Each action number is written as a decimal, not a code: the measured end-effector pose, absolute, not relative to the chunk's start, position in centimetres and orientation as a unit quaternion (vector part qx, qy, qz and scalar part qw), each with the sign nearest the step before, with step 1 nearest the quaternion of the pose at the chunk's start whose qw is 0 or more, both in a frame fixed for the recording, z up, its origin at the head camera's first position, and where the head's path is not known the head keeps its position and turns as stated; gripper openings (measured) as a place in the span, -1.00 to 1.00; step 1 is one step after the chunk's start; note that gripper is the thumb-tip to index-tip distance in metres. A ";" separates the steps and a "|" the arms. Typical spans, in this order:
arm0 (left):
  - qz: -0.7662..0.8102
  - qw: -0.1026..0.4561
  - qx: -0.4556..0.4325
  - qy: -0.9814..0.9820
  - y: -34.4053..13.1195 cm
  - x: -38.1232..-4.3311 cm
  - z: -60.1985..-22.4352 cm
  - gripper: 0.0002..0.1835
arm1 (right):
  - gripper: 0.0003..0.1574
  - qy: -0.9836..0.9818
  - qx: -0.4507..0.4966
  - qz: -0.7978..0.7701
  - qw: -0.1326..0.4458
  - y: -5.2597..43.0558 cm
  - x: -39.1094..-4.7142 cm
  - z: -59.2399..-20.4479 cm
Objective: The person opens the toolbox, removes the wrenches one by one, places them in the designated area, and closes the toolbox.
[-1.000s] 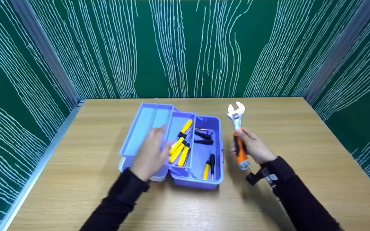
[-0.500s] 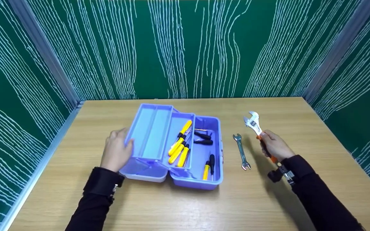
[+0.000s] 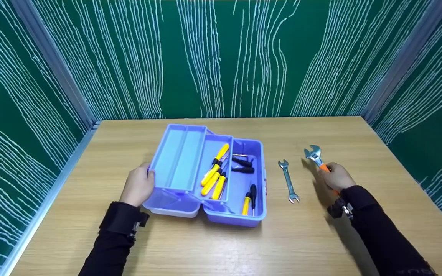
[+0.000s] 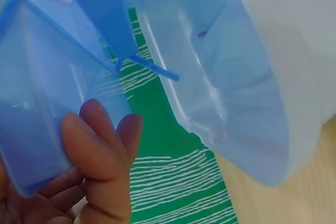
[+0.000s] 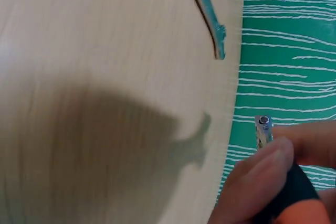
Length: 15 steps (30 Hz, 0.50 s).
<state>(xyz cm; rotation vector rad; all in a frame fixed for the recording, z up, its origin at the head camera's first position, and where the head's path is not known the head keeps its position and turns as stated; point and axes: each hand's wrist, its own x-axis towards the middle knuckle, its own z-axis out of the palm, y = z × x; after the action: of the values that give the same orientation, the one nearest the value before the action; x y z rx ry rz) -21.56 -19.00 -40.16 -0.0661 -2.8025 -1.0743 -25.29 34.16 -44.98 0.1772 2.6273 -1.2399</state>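
Observation:
A purple toolbox [image 3: 231,220] stands unfolded, its trays spread to the left. My left hand [image 3: 136,186] grips the outer edge of the upper tray [image 3: 173,161]; in the left wrist view its curled fingers [image 4: 100,153] are against that tray's wall [image 4: 37,93]. My right hand [image 3: 337,177] holds an adjustable wrench [image 3: 315,154] by its orange and black handle [image 5: 304,213], jaw pointing away and leftward, above its shadow on the table. On the table between toolbox and right hand lies a double open-end wrench [image 3: 288,182].
Several yellow-handled screwdrivers [image 3: 213,180] lie in the middle tray. Black-handled screwdrivers [image 3: 244,169] and another yellow one [image 3: 246,204] are in the toolbox bottom. Green walls with white lines [image 3: 244,57] border the wooden table [image 3: 221,253] behind and at both sides.
My left hand has gone from above the trays to the upper tray's left edge. My right hand has moved right and lower with the adjustable wrench, uncovering the open-end wrench.

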 end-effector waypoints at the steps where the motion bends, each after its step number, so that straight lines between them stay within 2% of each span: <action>1: -0.358 0.071 -0.021 -0.931 -19.0 -21.6 -40.2 -0.60 | -0.34 0.898 0.063 -0.418 0.120 34.3 -25.3 -45.1; 15: -0.362 0.069 -0.012 -0.929 -18.8 -21.5 -40.4 -0.60 | -0.28 0.898 0.104 -0.401 0.149 35.0 -26.0 -46.6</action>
<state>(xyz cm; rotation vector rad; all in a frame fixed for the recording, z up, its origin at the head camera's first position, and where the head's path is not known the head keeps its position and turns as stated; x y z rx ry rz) -21.55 -18.75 -40.35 -0.0370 -2.7984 -1.0910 -26.02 34.99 -46.59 0.2993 2.5812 -1.1531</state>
